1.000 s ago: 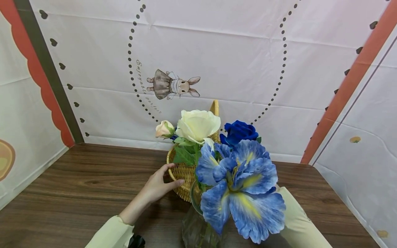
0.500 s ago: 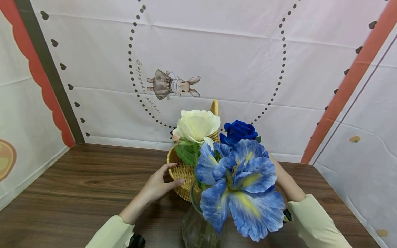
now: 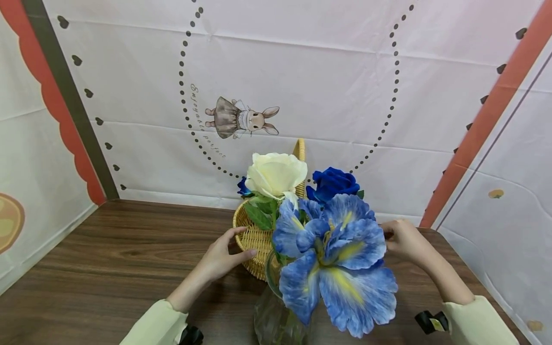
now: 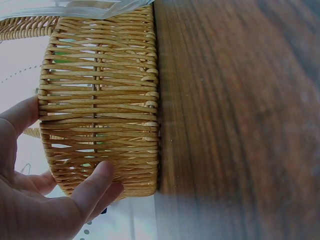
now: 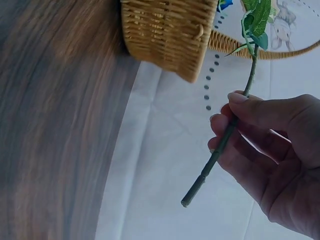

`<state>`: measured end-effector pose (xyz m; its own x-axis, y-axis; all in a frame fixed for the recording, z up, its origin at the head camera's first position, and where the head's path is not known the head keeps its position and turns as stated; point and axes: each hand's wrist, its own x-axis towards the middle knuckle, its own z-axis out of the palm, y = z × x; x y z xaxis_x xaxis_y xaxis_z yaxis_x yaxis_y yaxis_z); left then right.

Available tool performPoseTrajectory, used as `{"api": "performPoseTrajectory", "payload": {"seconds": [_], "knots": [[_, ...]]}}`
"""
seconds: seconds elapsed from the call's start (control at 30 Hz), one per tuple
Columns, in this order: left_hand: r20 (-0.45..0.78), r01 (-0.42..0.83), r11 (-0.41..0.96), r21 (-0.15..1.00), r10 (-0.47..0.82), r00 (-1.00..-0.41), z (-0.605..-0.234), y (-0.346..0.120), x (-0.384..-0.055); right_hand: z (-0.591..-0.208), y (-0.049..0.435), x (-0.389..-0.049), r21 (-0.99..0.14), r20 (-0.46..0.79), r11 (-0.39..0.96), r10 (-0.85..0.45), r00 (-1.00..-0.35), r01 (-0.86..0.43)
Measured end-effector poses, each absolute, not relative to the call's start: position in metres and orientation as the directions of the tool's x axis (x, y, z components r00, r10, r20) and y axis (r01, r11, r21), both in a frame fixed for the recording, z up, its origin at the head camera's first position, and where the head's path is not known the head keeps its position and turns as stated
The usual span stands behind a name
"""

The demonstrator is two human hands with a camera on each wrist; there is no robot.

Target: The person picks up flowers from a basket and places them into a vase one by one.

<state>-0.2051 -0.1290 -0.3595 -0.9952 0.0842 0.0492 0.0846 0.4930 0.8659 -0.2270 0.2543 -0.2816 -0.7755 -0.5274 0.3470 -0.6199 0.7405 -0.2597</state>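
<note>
My left hand [image 3: 220,258] holds the round wicker basket [image 3: 254,244] by its left side. In the left wrist view, thumb and fingers are spread around the woven wall [image 4: 100,110]. Behind the large blue iris, my right hand [image 3: 405,242] is partly covered in the head view. The right wrist view shows it pinching a green flower stem [image 5: 220,145] between thumb and fingers. Leaves [image 5: 257,25] grow at the stem's upper end; its bloom is out of that frame. The stem's cut end hangs free, beside the basket [image 5: 165,30].
A glass vase [image 3: 280,316] stands in front of the basket, with the blue iris [image 3: 340,273] leaning over it. A cream rose [image 3: 276,175], a dark blue rose [image 3: 334,184] and a small blue flower [image 3: 243,186] rise behind. The basket handle [image 3: 301,148] arches near the printed backdrop.
My right hand has come out to the right from behind the iris. The peach rose at the left has slid behind the cream rose, out of sight. My left hand keeps its place.
</note>
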Motion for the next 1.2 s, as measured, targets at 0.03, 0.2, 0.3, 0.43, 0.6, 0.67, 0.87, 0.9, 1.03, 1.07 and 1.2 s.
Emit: {"api": "performPoseTrajectory", "payload": {"seconds": [0.03, 0.2, 0.3, 0.43, 0.6, 0.67, 0.87, 0.9, 1.03, 1.07, 1.2], "knots": [[0.049, 0.084, 0.493, 0.866, 0.084, -0.995, -0.359, -0.129, -0.205, -0.292, 0.266, -0.235, -0.259, 0.338, 0.744, -0.528, -0.779, -0.616], [0.05, 0.086, 0.486, 0.87, 0.087, -0.995, -0.359, -0.128, -0.205, -0.308, 0.293, -0.234, -0.328, 0.302, 0.773, -0.459, -0.835, -0.543], [0.055, 0.091, 0.485, 0.87, 0.089, -0.995, -0.359, -0.127, -0.205, -0.302, 0.295, -0.221, -0.395, 0.261, 0.797, -0.379, -0.888, -0.457], [0.059, 0.095, 0.486, 0.869, 0.088, -0.994, -0.358, -0.127, -0.205, -0.296, 0.299, -0.208, -0.518, 0.21, 0.764, -0.321, -0.923, -0.384], [0.054, 0.09, 0.486, 0.87, 0.088, -0.995, -0.358, -0.126, -0.205, -0.296, 0.308, -0.2, -0.689, 0.187, 0.629, -0.326, -0.927, -0.361], [0.054, 0.09, 0.484, 0.87, 0.089, -0.995, -0.359, -0.126, -0.205, -0.295, 0.309, -0.196, -0.74, 0.196, 0.566, -0.336, -0.921, -0.364], [0.058, 0.095, 0.481, 0.872, 0.09, -0.994, -0.359, -0.128, -0.205, -0.285, 0.298, -0.178, -0.806, 0.263, 0.429, -0.358, -0.896, -0.408], [0.06, 0.096, 0.482, 0.871, 0.09, -0.994, -0.359, -0.128, -0.204, -0.284, 0.295, -0.175, -0.81, 0.288, 0.402, -0.363, -0.886, -0.427], [0.066, 0.101, 0.484, 0.869, 0.091, -0.994, -0.359, -0.129, -0.204, -0.278, 0.283, -0.163, -0.826, 0.413, 0.213, -0.401, -0.818, -0.521], [0.068, 0.104, 0.485, 0.868, 0.091, -0.994, -0.359, -0.129, -0.204, -0.276, 0.281, -0.16, -0.831, 0.432, 0.171, -0.4, -0.808, -0.529], [0.066, 0.105, 0.483, 0.869, 0.096, -0.993, -0.358, -0.131, -0.204, -0.271, 0.268, -0.149, -0.822, 0.52, 0.017, -0.385, -0.762, -0.569]]}}
